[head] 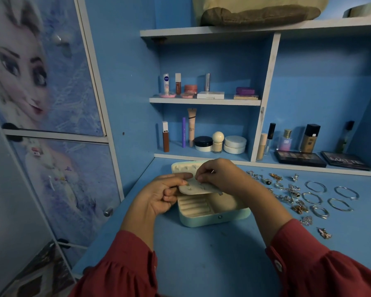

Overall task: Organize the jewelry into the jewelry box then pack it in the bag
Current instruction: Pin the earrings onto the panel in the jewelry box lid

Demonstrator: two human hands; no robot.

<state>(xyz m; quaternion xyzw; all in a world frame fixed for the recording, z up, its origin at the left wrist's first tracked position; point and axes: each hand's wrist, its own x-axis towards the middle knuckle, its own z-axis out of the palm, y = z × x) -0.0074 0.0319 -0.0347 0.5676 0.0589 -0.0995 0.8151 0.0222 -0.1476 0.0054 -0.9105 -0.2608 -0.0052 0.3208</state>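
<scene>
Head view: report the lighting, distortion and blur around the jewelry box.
Head view: dim, bluish light; wide-angle lens bows the shelf edges and the cabinet door frame; jewelry box interior reads fairly clearly, while the small piece pinched by the right hand is too small to make out; the left hand steadies the earring panel.

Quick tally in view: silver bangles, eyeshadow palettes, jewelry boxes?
Silver bangles: 5
Eyeshadow palettes: 2
Jewelry box: 1
Total: 8

dark red gathered sleeves [124, 273], buttoned cuffs [277, 263]
</scene>
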